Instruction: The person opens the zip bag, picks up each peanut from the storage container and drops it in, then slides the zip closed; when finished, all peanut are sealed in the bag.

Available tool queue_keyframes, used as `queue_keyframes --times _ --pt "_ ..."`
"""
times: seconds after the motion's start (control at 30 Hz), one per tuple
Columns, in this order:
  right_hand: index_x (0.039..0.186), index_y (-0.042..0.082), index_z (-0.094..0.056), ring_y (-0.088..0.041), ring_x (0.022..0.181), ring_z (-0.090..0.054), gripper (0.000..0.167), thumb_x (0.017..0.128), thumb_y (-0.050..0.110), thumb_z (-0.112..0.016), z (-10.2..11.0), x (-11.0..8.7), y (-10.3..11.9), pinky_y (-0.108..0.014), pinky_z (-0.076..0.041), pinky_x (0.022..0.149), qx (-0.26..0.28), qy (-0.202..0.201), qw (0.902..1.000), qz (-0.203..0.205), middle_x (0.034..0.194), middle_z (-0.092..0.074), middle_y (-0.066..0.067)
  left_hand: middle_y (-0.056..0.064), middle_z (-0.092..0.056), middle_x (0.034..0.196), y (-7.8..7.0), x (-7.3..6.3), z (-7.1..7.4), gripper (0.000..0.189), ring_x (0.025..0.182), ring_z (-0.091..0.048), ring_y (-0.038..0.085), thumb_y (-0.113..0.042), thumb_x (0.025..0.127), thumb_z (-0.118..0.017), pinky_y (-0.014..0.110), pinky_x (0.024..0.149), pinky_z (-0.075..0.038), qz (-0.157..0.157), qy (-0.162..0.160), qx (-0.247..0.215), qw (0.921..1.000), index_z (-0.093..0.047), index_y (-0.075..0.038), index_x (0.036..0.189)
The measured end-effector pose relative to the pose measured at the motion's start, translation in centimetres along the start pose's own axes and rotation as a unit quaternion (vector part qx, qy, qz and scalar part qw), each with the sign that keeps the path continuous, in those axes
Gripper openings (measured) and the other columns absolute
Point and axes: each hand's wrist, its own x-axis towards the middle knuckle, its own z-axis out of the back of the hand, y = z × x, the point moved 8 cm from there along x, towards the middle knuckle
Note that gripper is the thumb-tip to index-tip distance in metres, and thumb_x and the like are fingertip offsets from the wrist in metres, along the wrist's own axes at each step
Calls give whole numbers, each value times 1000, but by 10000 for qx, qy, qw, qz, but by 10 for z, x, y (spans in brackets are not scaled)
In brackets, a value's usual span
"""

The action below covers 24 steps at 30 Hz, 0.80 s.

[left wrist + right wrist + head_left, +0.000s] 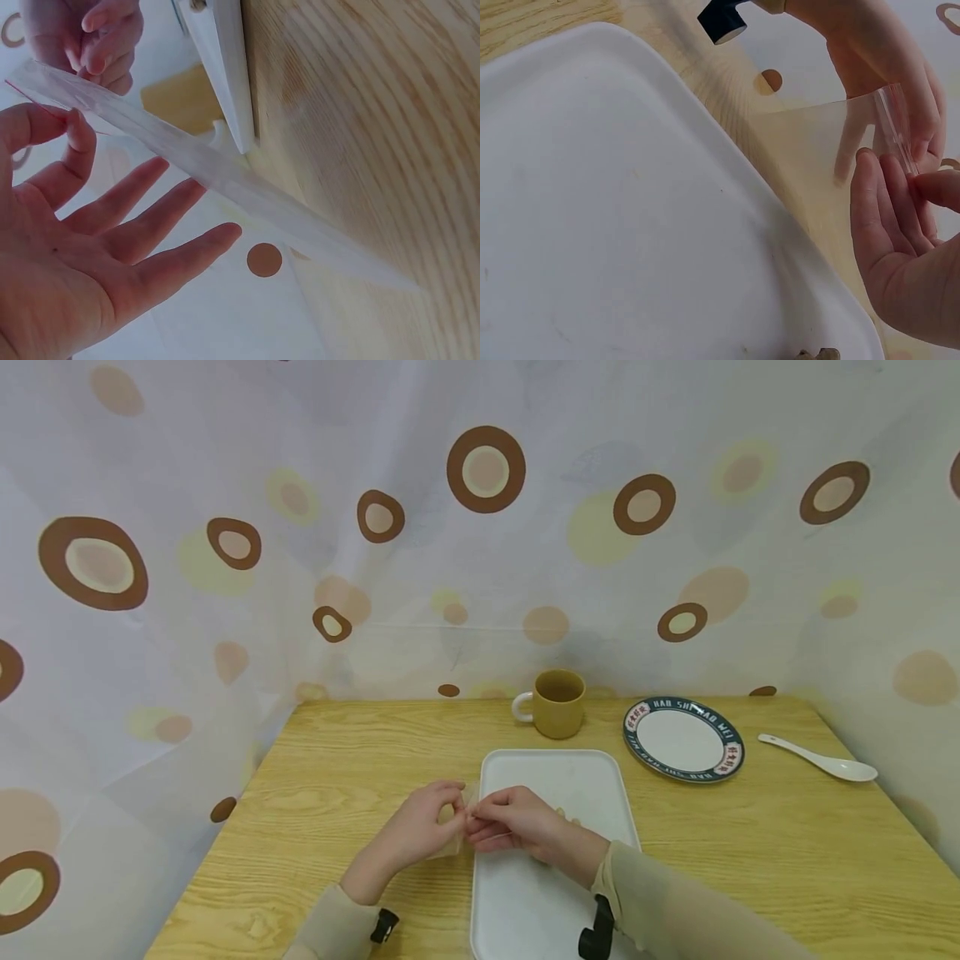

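Observation:
A clear zip-lock bag with a red line along its top edge is held upright between both hands, beside the tray's left edge. My left hand pinches its top between thumb and index finger, while the other fingers spread behind it in the left wrist view. At the same zip strip, my right hand pinches with thumb and fingertips. The bag looks flat, and the table shows through it. Below the right hand lies a white rectangular tray. Several small brownish pieces sit on it, partly hidden by the right forearm in the head view.
Behind the tray stands a mustard mug with a white handle. A dark-rimmed white plate is to its right, and a white spoon lies farther right. A patterned curtain encloses the wooden table at the back and sides.

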Motion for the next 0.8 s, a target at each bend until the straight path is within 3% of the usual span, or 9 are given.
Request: queue_keyframes --times 0.27,0.67,0.77,0.8 --pt "105 -6 -68 -17 80 -74 22 97 10 -56 1 1 0 -33 -60 73 -80 4 10000 -12 84 -75 -7 21 -65 126 0 1 2 15 122 -59 40 -12 90 -55 56 103 -45 53 -181 -16 9998 -58 -14 76" --pt "95 -3 -70 -17 77 -74 19 94 10 -56 0 -2 0 -35 -60 74 -100 -24 9999 -107 76 -73 -3 20 -69 119 -7 2 2 17 114 -64 38 -8 88 -54 52 96 -50 -159 -451 114 9988 -54 -14 72" --pt "92 -2 -70 -16 76 -74 18 93 10 -56 0 -1 1 -34 -60 73 -47 29 9999 -93 75 -72 -2 19 -70 118 -8 3 2 17 109 -66 33 -7 87 -54 44 88 -53 -201 -514 174 9983 -54 -14 72" --pt "91 -1 -70 -16 76 -73 18 93 10 -56 1 -1 1 -33 -60 72 -35 50 9999 -87 74 -72 -2 18 -70 117 -8 3 3 16 100 -68 30 -8 87 -54 40 82 -54 -190 -534 186 9982 -54 -14 72"
